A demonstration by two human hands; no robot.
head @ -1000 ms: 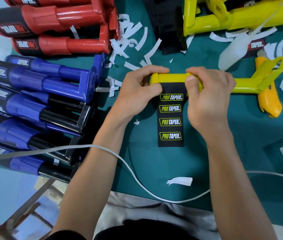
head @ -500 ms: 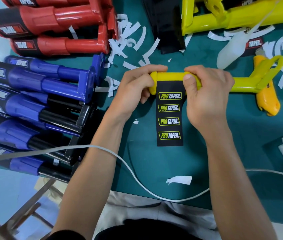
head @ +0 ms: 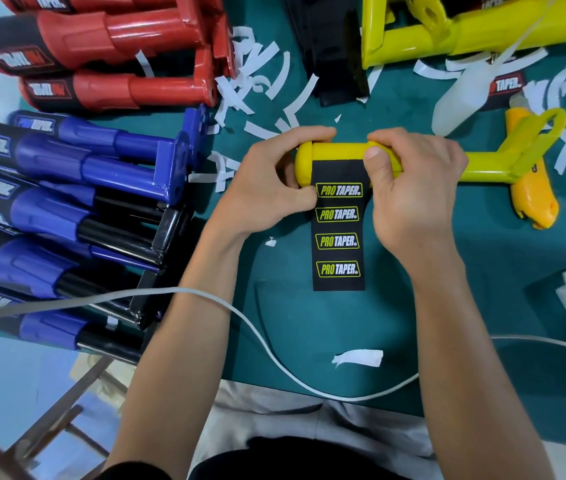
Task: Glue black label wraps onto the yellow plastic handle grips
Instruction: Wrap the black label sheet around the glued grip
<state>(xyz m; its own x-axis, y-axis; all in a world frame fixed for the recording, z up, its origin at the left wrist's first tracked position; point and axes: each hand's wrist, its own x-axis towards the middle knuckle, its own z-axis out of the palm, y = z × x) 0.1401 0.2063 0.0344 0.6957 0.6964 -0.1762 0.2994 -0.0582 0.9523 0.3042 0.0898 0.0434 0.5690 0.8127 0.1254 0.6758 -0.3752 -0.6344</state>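
The mat (head: 482, 271) carries the grip (head: 337, 154) at centre. Its long axis runs crosswise, cap to the left and bracket to the right. The left hand (head: 267, 188) clasps the cap end. The right hand (head: 413, 188) clasps the shaft, thumb on the label (head: 338, 244) top edge, likely to seat the bond. The label lies flat, square to the grip, and trails toward the person.

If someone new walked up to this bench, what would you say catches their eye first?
First, the yellow handle in the middle of the green mat, gripped by the left hand and the right hand, with a black label running from it toward the person. Next come the stacked blue handles at left and the red handles at top left. White paper strips lie scattered beyond the hands.
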